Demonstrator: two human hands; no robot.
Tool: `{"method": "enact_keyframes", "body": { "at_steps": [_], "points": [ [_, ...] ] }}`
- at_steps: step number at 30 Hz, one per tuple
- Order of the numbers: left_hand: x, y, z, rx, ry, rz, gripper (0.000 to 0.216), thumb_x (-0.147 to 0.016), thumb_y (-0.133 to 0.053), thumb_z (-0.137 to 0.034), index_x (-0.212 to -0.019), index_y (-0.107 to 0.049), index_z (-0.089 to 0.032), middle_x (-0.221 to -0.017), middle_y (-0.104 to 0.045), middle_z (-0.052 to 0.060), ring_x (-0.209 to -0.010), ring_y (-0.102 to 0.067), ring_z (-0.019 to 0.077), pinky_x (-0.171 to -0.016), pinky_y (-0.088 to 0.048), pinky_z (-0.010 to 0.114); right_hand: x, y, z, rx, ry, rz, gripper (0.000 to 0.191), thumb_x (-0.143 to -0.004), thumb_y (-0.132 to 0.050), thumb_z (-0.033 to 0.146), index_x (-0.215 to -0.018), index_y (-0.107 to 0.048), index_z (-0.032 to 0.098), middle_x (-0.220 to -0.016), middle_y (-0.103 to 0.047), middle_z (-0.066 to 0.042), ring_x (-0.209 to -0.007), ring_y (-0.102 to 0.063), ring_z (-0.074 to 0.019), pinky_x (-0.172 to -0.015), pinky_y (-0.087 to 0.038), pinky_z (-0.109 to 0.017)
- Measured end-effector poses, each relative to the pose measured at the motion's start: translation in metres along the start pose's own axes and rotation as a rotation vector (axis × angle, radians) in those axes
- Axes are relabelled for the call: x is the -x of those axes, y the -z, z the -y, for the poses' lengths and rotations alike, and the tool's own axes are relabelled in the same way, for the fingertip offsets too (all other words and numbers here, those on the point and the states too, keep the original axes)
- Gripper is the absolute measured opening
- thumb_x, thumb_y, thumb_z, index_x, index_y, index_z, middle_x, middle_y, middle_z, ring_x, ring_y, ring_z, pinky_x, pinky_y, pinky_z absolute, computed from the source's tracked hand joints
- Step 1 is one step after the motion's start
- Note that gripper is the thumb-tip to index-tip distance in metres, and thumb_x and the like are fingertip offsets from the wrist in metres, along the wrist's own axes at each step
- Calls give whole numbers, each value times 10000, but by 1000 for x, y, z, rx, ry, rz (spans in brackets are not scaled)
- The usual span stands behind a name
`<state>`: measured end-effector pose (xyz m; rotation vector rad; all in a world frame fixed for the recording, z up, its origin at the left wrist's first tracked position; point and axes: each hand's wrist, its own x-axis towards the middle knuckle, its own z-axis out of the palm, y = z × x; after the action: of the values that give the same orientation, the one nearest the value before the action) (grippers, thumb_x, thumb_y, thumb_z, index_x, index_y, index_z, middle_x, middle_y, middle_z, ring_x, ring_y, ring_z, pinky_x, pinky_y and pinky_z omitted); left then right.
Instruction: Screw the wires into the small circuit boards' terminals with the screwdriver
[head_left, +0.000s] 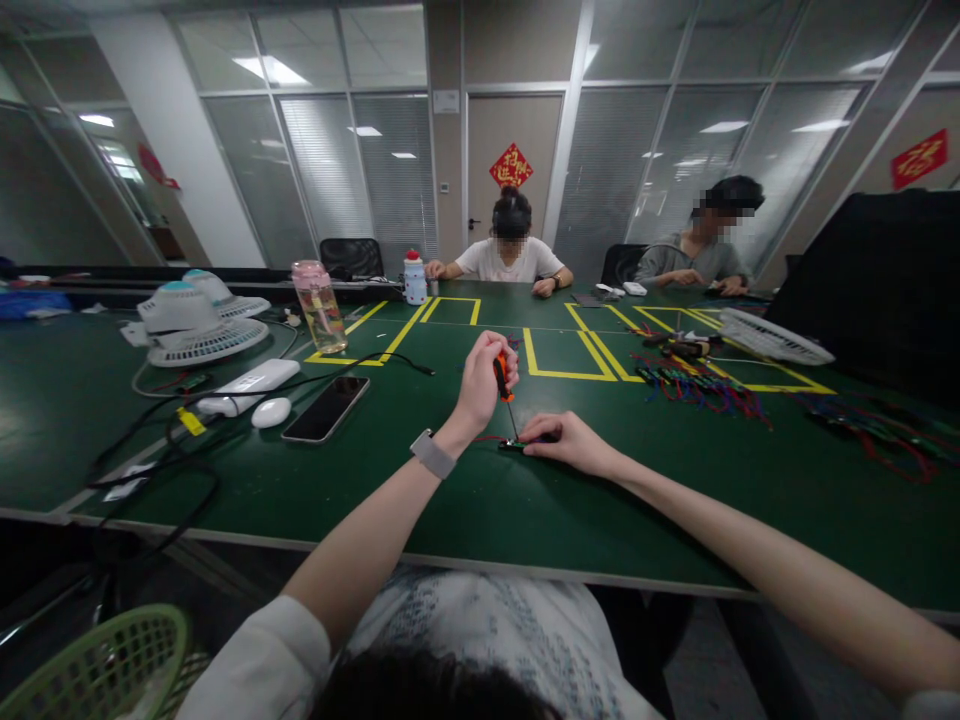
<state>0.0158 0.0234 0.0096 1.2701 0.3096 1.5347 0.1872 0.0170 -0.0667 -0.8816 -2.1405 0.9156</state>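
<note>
My left hand (482, 380) is closed around a small screwdriver with an orange and black handle (500, 377). Its thin shaft points down at a small dark part (514, 445) lying on the green table (465, 500). My right hand (568, 441) rests on the table just right of that part, with its fingers pinched on the part's edge. Thin red wires run out from the part to the left. A grey band sits on my left wrist.
A black phone (326, 408), a white mouse (271, 412), a white power strip (247, 386), black cables and two desk fans (196, 325) lie at the left. A pink bottle (319, 306) stands behind them. Bundles of coloured wires (701, 385) lie at the right. Two people sit across the table.
</note>
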Motion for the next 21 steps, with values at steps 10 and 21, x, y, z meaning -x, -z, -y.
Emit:
{"method": "enact_keyframes", "body": {
  "at_steps": [10,21],
  "points": [
    [8,-9,-2,-85,22,88,109,-837,-389,-235,-737,-390,-194,-567,-396,-60,-470,-349,66,-444,-304,172,-2,1,0,-31,-37,14,265,-746,-725,388,-888,-761,167,-902,-694,-65,-828,-640,-188,-772,-495,-323],
    [8,-10,2,-73,21,119,113,-841,-392,-230,-734,-394,-191,-569,-398,-62,-468,-351,63,-441,-292,174,-2,1,-1,-35,-42,2,288,-732,-731,403,-886,-760,161,-902,-702,-65,-834,-647,-192,-784,-498,-330]
  ]
}}
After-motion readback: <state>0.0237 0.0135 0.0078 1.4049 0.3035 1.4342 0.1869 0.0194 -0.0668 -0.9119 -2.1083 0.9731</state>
